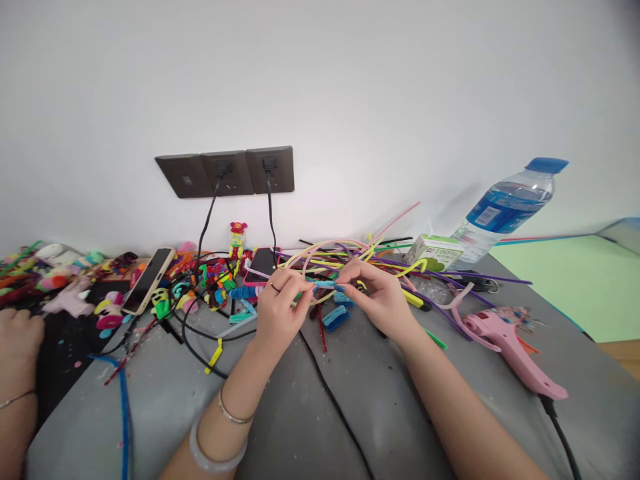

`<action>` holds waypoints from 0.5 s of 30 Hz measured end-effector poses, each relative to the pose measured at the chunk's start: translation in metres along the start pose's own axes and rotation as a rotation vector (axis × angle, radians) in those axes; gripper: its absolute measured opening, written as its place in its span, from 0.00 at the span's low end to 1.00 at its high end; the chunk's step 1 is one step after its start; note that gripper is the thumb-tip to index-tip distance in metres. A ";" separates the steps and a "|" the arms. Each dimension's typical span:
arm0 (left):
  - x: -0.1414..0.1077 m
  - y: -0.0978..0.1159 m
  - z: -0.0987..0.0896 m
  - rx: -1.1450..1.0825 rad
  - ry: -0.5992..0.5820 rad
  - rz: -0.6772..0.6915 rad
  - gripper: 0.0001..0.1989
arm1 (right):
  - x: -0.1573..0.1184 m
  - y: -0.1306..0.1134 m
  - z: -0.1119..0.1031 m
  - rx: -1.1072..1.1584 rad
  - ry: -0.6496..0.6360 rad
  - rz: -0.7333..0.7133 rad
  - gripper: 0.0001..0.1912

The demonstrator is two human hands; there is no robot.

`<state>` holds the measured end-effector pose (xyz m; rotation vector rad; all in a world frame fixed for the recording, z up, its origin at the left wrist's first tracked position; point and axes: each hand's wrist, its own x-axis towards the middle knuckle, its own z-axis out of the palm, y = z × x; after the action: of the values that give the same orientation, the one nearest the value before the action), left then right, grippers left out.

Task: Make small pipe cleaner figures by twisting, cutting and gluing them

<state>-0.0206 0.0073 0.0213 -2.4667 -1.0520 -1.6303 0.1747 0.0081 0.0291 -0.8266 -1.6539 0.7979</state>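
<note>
Between my two hands a short light-blue pipe cleaner piece (326,284) is stretched level above the table. My left hand (283,300) pinches its left end between thumb and fingertips. At the other end, my right hand (375,297) grips it in the same kind of pinch. Just below them lie folded blue pipe cleaner bundles (336,318). Loose pale and yellow pipe cleaners (320,250) spread out behind my fingers. Left of my left hand are a dark-blue coiled piece (245,293) and a grey-blue strip (239,327).
A pink glue gun (520,343) lies at right, its cord running off the front. Behind stand a water bottle (505,210) and a small carton (434,253). Black cables cross the grey table (320,427). A phone (150,280) and colourful figures lie left, near another person's hand (19,340).
</note>
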 end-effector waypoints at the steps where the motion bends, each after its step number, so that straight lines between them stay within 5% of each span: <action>1: 0.000 -0.001 0.000 -0.004 -0.007 -0.003 0.08 | 0.000 0.000 0.000 0.003 0.007 0.003 0.04; 7: 0.000 -0.002 -0.001 -0.148 -0.085 -0.075 0.04 | 0.000 0.009 -0.005 0.062 0.049 0.039 0.03; 9: 0.000 0.000 -0.001 -0.262 -0.143 -0.199 0.01 | 0.000 0.012 -0.008 0.099 0.049 0.052 0.04; 15: 0.000 0.005 0.003 -0.659 -0.235 -0.635 0.13 | 0.001 0.009 -0.011 0.076 -0.044 0.069 0.05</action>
<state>-0.0154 0.0044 0.0220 -2.9792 -1.6982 -2.1795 0.1860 0.0145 0.0240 -0.8215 -1.6305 0.9275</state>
